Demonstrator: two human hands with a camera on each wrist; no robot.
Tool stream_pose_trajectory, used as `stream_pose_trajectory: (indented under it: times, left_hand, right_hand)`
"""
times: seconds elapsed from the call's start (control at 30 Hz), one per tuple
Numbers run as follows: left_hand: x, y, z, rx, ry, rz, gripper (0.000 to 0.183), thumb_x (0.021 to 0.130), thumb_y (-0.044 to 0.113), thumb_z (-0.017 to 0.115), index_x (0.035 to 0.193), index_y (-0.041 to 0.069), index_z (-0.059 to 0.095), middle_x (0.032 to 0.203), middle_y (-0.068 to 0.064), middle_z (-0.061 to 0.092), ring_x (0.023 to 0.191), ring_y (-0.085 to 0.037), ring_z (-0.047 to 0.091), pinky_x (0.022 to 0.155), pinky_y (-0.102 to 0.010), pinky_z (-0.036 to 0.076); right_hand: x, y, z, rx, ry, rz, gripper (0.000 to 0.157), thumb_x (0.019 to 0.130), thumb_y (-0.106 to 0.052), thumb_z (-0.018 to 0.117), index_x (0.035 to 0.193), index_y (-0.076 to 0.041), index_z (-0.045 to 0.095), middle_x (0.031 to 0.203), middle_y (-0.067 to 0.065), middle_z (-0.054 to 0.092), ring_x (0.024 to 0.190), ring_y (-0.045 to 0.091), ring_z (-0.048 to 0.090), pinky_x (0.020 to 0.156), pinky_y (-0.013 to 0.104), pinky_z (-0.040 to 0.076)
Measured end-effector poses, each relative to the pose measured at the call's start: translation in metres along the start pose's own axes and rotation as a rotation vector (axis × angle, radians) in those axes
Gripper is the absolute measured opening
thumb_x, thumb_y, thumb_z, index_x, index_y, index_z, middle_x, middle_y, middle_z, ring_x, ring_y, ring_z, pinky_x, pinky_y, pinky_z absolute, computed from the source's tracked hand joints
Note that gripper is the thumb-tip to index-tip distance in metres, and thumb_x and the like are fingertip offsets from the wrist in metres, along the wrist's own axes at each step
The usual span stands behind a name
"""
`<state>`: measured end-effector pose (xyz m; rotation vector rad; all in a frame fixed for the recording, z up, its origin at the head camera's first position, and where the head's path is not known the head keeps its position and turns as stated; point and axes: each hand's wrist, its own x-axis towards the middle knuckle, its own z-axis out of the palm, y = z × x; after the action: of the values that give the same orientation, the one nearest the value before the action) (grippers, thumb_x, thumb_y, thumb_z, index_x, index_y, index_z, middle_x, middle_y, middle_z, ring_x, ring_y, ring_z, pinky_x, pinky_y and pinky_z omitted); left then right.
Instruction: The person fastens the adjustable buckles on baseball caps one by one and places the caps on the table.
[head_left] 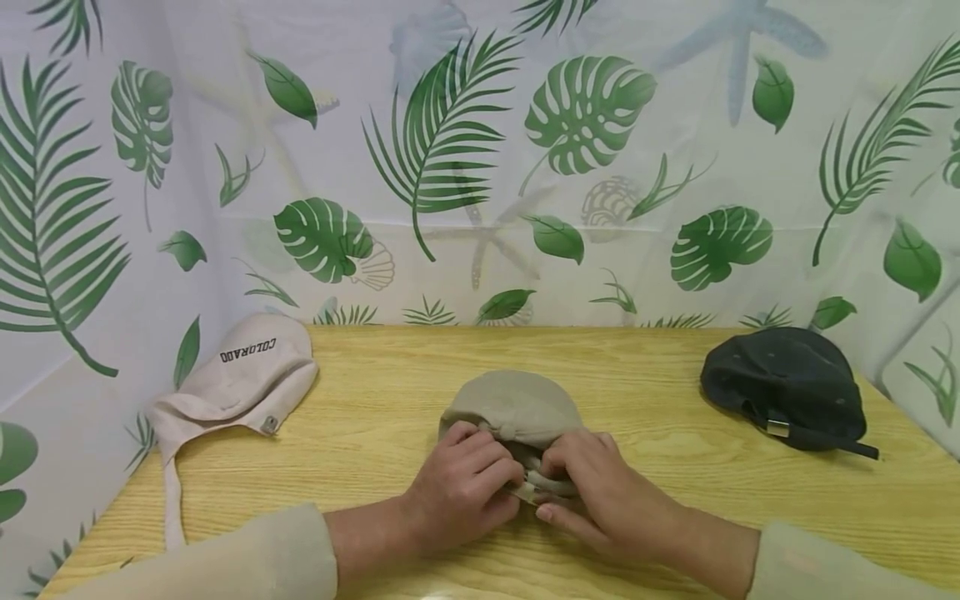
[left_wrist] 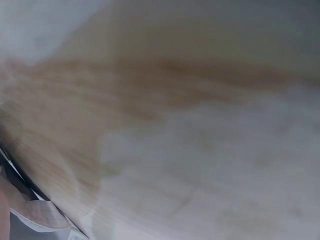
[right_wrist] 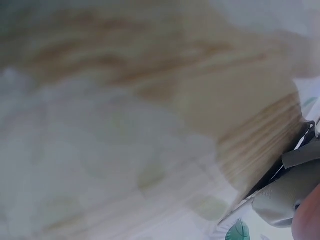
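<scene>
The likeliest trouble, as I judge it, lies at the back opening of the khaki cap point(head_left: 510, 404), which sits crown up near the middle of the counter point(head_left: 637, 392) with that opening toward the person: its narrow strap point(head_left: 551, 483) could slip from the fingertips or twist, because the space between the hands is cramped and the grip on it looks small. Uneven pulling might also skew the cap or crease its soft crown, since it seems to rest loosely on the wood. The left hand point(head_left: 465, 479) is mostly closed, fingers bent over the cap's near edge at the opening's left side; the right hand point(head_left: 611, 496) is half closed, its fingers curled onto the strap at the other side with the thumb reaching out below. Exactly what each fingertip pinches is hard to say, for the knuckles cover it and both wrist views are largely blurred. Well apart lie a pale cap point(head_left: 255, 375) to the left and a dark cap point(head_left: 787, 383) to the right.
</scene>
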<state>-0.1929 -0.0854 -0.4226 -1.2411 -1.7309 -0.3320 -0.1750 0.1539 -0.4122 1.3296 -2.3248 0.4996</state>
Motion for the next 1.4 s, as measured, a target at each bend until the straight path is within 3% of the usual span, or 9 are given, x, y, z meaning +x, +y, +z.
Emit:
stream_pose_trajectory:
  times: [0.13,0.4,0.77,0.93,1.2,1.4]
  left_hand:
    - [0.0002,-0.0021,0.0006,0.013,0.01,-0.013,0.018,0.069,0.016,0.077,0.082,0.019,0.065,0.079,0.008,0.063,0.074,-0.009,0.059,0.078,-0.031,0.045]
    - [-0.0002,-0.0037,-0.0001,0.024,-0.012,-0.015,0.016,0.073,0.015,0.079,0.078,0.02,0.064,0.078,0.008,0.061,0.072,-0.008,0.056,0.073,-0.027,0.041]
    - [-0.0029,0.0,0.0004,-0.036,-0.197,-0.084,0.012,0.08,0.024,0.073,0.088,0.02,0.066,0.085,0.008,0.058,0.078,-0.01,0.052,0.07,-0.025,0.035]
    - [-0.0046,0.0004,0.0015,-0.03,-0.231,-0.11,0.006,0.084,0.02,0.073,0.089,0.019,0.07,0.087,0.007,0.061,0.081,-0.011,0.055,0.072,-0.026,0.04]
    - [-0.0086,0.001,0.0008,-0.043,-0.364,-0.187,0.003,0.087,0.019,0.074,0.09,0.017,0.074,0.092,0.005,0.066,0.084,-0.011,0.06,0.074,-0.026,0.048]
    - [-0.0083,0.0016,0.0007,-0.066,-0.454,-0.201,0.014,0.092,0.02,0.066,0.101,0.014,0.075,0.103,0.003,0.069,0.097,-0.012,0.065,0.085,-0.029,0.052]
  right_hand:
    - [-0.001,0.0003,0.001,-0.004,0.039,0.0,0.038,0.092,-0.041,0.069,0.117,-0.019,0.052,0.111,-0.01,0.05,0.1,0.005,0.044,0.082,0.025,0.025]
    - [0.0007,0.0019,0.0016,-0.064,0.079,-0.024,0.024,0.094,-0.033,0.068,0.111,-0.018,0.059,0.103,-0.011,0.06,0.089,0.004,0.052,0.085,0.028,0.033]
    - [-0.0002,0.0031,0.0014,-0.148,0.087,-0.026,0.02,0.089,-0.019,0.073,0.105,-0.019,0.063,0.097,-0.011,0.061,0.089,0.008,0.055,0.078,0.03,0.036]
    - [-0.0003,0.0044,0.0014,-0.174,0.079,-0.002,0.025,0.082,-0.016,0.079,0.101,-0.02,0.064,0.094,-0.011,0.061,0.087,0.007,0.055,0.077,0.03,0.036]
    - [-0.001,0.0069,0.0015,-0.197,0.065,0.041,0.023,0.079,-0.016,0.083,0.094,-0.02,0.066,0.09,-0.011,0.061,0.082,0.008,0.054,0.072,0.029,0.043]
    - [-0.0016,0.0099,0.0003,-0.207,0.077,0.052,0.023,0.077,-0.013,0.084,0.092,-0.017,0.066,0.087,-0.009,0.061,0.079,0.008,0.054,0.069,0.028,0.047]
